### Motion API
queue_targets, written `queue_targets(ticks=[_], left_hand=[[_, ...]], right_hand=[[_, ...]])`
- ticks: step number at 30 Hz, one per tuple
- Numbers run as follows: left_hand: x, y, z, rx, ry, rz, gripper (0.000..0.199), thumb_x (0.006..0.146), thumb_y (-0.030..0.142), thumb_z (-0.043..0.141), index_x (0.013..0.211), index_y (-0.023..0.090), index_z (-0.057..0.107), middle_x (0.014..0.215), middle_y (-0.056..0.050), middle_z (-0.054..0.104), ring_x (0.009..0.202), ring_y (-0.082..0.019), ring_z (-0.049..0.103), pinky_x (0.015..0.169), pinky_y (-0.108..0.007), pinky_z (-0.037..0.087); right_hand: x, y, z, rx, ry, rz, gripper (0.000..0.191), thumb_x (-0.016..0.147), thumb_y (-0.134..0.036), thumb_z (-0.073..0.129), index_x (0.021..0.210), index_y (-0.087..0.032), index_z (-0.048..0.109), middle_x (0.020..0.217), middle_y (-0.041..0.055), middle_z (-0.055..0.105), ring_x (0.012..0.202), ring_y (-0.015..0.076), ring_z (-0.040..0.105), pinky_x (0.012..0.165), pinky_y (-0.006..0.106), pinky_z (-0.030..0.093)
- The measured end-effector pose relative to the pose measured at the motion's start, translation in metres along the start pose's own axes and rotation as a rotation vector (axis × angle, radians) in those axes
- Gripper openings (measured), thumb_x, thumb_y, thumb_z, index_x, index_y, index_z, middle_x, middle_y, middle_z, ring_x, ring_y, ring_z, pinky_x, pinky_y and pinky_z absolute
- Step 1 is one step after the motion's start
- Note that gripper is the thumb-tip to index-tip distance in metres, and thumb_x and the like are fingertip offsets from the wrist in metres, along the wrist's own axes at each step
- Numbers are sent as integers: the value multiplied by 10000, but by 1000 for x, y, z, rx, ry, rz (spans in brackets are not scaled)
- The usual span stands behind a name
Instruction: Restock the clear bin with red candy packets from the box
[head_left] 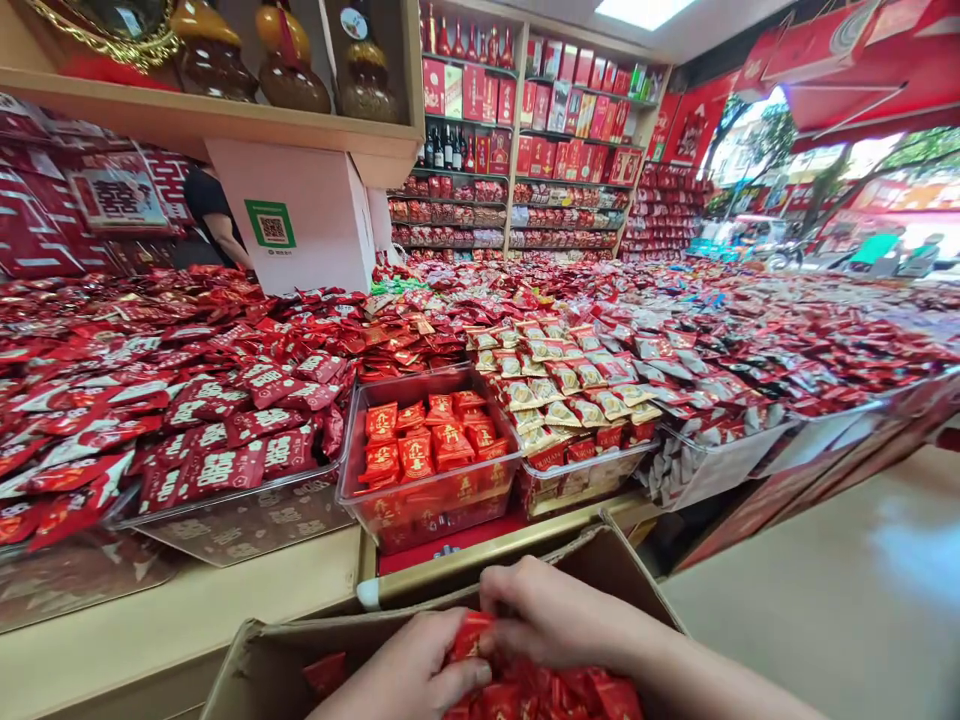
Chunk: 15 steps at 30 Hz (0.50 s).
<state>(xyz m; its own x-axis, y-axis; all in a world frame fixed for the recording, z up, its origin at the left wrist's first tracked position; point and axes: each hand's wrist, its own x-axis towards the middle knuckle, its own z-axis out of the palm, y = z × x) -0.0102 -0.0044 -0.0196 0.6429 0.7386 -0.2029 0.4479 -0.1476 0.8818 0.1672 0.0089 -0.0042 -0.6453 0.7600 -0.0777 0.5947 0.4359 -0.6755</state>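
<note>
A cardboard box at the bottom holds many small red packets. Inside its opening, my left hand has its fingers closed around a red packet. My right hand is close beside it, fingers curled against the same packet from the right. Just beyond the box stands a clear bin, partly filled with upright red packets.
Left of the clear bin, dark red packets fill another bin. Cream packets are heaped to its right. A white box with a QR code stands behind. A person's arm shows at the back left.
</note>
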Motion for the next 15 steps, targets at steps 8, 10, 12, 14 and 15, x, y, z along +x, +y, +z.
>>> queue_targets(ticks=[8,10,12,14,15], left_hand=[[6,15,-2,-680,84,0,257,802,340,488,984,173,558,822,-32,616,622,-141,627,492,-193,426],[6,16,-2,-768,66,-26,265,803,350,485,978,169,566,835,-47,625,665,-165,645,517,-211,454],[5,16,-1,-849,53,-74,273,796,366,489,969,173,576,850,-53,629,694,-186,655,513,-213,464],[4,16,-1,-890,61,-99,286,778,386,509,962,181,585,847,-49,632,699,-197,660,500,-207,466],[4,16,-1,-884,66,-98,295,759,393,534,961,185,588,838,-44,636,697,-198,661,502,-207,468]], right_hand=[[3,-2,-11,673,222,42,212,733,-322,539,699,-168,397,500,-48,496,405,70,465,372,155,337],[5,-2,-11,708,235,60,238,720,-348,556,694,-163,409,490,-52,490,387,60,440,366,152,329],[6,-1,-11,741,242,71,253,714,-368,561,696,-158,421,482,-54,485,377,51,418,364,149,321],[6,0,-11,768,249,66,258,715,-379,559,705,-156,429,480,-53,485,372,47,403,362,149,311],[6,0,-11,774,256,58,259,717,-382,557,709,-156,430,483,-51,486,377,49,403,365,150,310]])
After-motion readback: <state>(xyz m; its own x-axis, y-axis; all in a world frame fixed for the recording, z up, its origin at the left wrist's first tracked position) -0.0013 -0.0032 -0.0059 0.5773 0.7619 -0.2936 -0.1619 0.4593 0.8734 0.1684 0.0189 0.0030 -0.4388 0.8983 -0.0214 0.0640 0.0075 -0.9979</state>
